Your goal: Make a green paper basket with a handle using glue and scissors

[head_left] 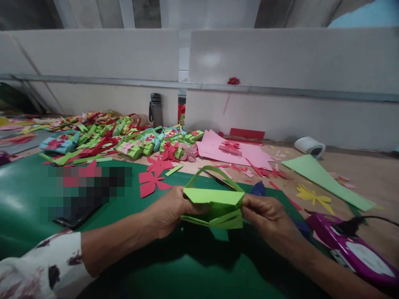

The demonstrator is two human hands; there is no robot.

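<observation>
A small green paper basket [215,197] with a curved paper handle is held above the green mat [149,265]. My left hand [173,209] grips its left side, the thumb reaching toward the opening. With fingers pinched, my right hand [264,211] holds the right end. The basket's open top faces me, and its far side is hidden. Red paper flowers [152,182] lie on the mat beyond my left hand. Behind the basket a dark, thin pen-like tool [220,180] is partly covered by the handle.
Several finished paper baskets [134,147] are heaped at the back left near a dark bottle [156,110]. Pink sheets [208,151] lie behind the mat. At right are a green paper piece [327,180], a yellow cutout [314,198] and a purple corded device [352,249]. White panels [280,58] stand behind.
</observation>
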